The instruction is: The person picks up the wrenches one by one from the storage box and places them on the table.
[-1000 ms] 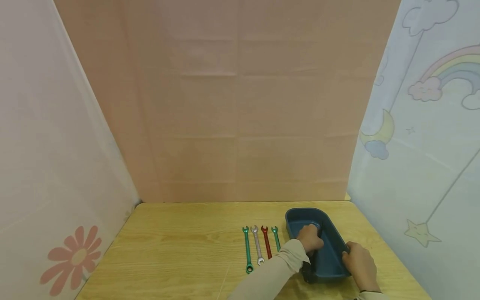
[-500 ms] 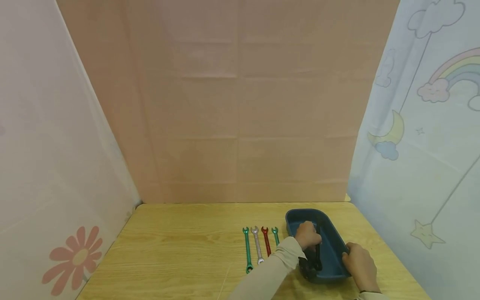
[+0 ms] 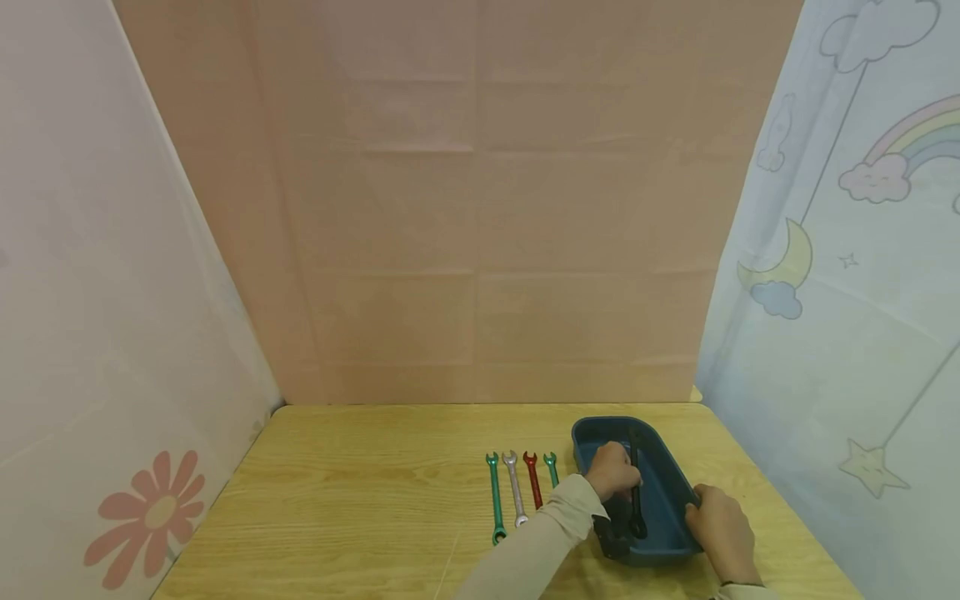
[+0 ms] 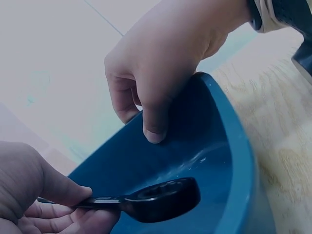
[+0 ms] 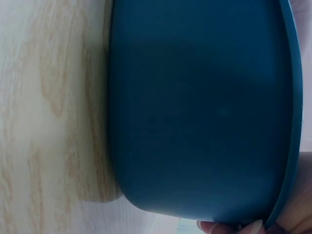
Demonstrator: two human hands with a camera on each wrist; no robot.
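A black wrench (image 3: 636,496) is inside the blue tray (image 3: 671,496), its ring end (image 4: 161,201) near the tray floor. My left hand (image 3: 613,469) reaches into the tray and pinches the wrench's shaft between thumb and fingers, as the left wrist view shows at lower left. My right hand (image 3: 722,533) grips the tray's right rim near its front corner, thumb inside and fingers outside. In the right wrist view the tray's outer wall (image 5: 204,112) fills most of the picture, with a few fingertips (image 5: 253,227) at the bottom.
Left of the tray lie wrenches side by side: a green one (image 3: 497,500), a silver one (image 3: 515,487), a red one (image 3: 532,479) and a shorter-looking green one (image 3: 552,468) partly behind my left sleeve (image 3: 536,533). A tan panel (image 3: 480,250) stands at the table's back.
My left hand has shifted slightly left, and more of the black wrench shows in the tray. The right hand stays on the rim. The wrenches on the table have not moved.
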